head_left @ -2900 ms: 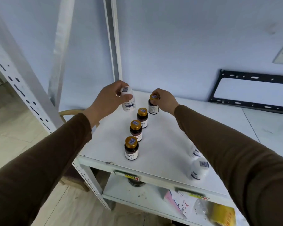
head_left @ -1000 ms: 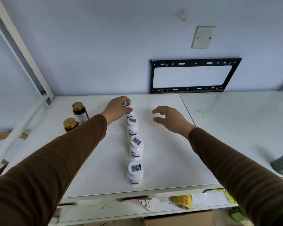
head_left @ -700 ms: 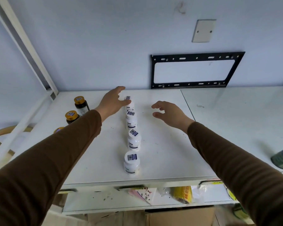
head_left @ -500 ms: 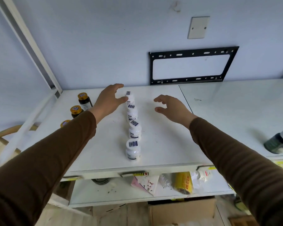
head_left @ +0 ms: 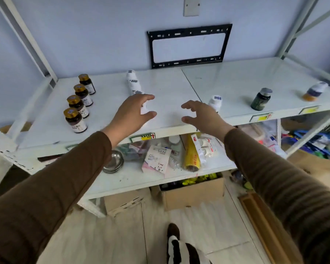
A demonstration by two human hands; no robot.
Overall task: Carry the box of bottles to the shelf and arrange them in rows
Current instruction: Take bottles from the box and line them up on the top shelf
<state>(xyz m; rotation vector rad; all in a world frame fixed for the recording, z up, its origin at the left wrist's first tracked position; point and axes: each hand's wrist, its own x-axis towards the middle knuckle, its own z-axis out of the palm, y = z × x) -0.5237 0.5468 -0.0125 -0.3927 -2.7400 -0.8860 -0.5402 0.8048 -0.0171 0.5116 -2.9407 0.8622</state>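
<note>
On the white shelf several brown bottles with gold caps stand in a row at the left. A row of white bottles runs from the back toward the front; my left hand hovers over its near end, fingers spread, hiding the closest bottles. My right hand hangs open beside it, empty. Behind my right hand stands one more white bottle. Farther right are a dark green bottle and a white-and-orange bottle.
A lower shelf holds a metal bowl, an N95 mask pack, a yellow roll and packets. Cardboard boxes sit on the floor below. A black bracket hangs on the wall. White uprights frame the shelf.
My left hand let go of the far white bottle and both hands drew back toward the shelf's front edge. The view tilted down and back, bringing the lower shelf, boxes and floor into sight.
</note>
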